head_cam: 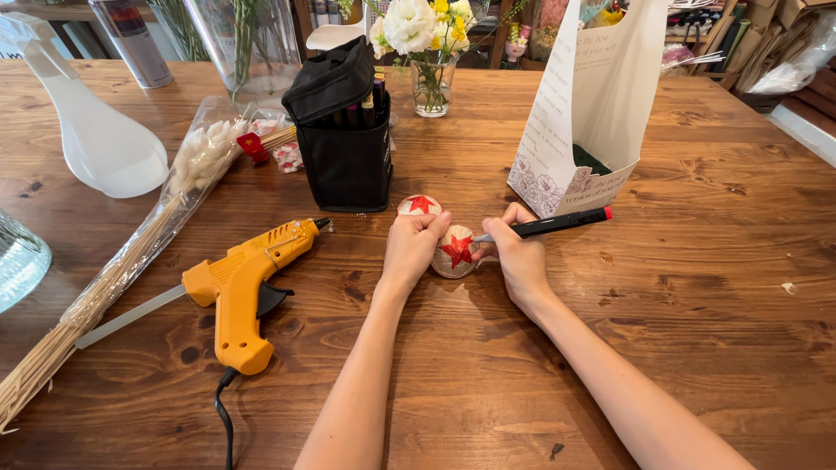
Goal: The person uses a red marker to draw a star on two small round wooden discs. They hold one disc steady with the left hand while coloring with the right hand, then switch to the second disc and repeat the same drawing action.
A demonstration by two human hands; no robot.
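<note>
Head view shows me the left hand (414, 244) gripping a star-painted ball (455, 252) on the wooden table (697, 305). Right hand (520, 252) pinches a black marker (549, 224), its tip touching the ball's right side.

A brown wooden counter (697, 287) is carrying everything. A yellow glue gun (248, 292) is lying on it. Behind the glue gun, a black pen case (344, 144) is standing. Left of the glue gun, a bundle of dried stems (122, 270) is lying. Far to the right of the glue gun, a white paper bag (583, 113) is standing.
</note>
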